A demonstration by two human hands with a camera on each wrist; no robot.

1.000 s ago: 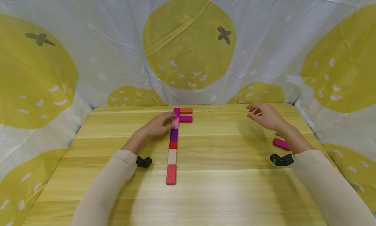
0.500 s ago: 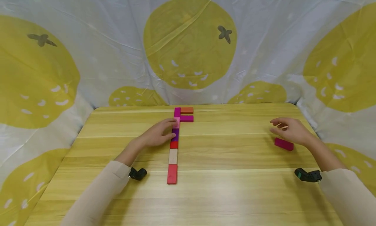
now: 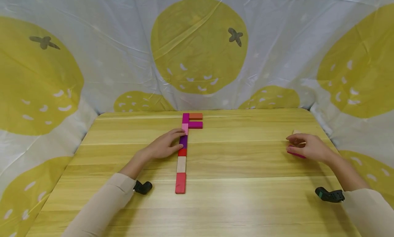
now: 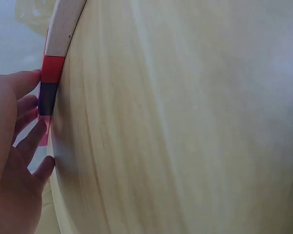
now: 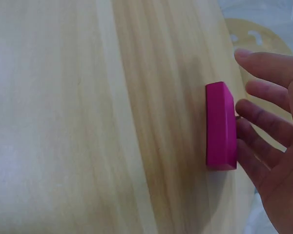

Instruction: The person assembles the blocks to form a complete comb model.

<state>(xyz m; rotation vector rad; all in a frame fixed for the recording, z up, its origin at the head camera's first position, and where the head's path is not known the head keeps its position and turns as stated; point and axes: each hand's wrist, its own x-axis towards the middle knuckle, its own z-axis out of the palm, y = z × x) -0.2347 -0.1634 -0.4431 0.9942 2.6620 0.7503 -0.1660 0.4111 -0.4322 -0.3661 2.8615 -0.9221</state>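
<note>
In the head view, my left hand [image 3: 163,143] rests beside a line of wooden blocks, its fingertips on the pink block [image 3: 185,127] and the purple block [image 3: 183,141]. In the left wrist view, its fingers lie along the side of the line. On the right, my right hand [image 3: 311,147] is over a magenta block [image 5: 220,126], fingers loosely bent and apart, pinching nothing that I can see. Behind those fingers, the top of a pale wooden block [image 3: 296,131] shows; the hand hides the rest of it.
The line continues toward me with a red block [image 3: 182,152], a plain wooden block [image 3: 181,164] and a coral-red block [image 3: 180,183]. At its far end are a magenta block [image 3: 186,118] and two sideways blocks, orange [image 3: 195,116] and magenta [image 3: 195,124]. A patterned curtain [image 3: 198,45] borders the table.
My right hand has moved right and toward me, down to the loose magenta block. My left hand has slid slightly toward me along the line of blocks.
</note>
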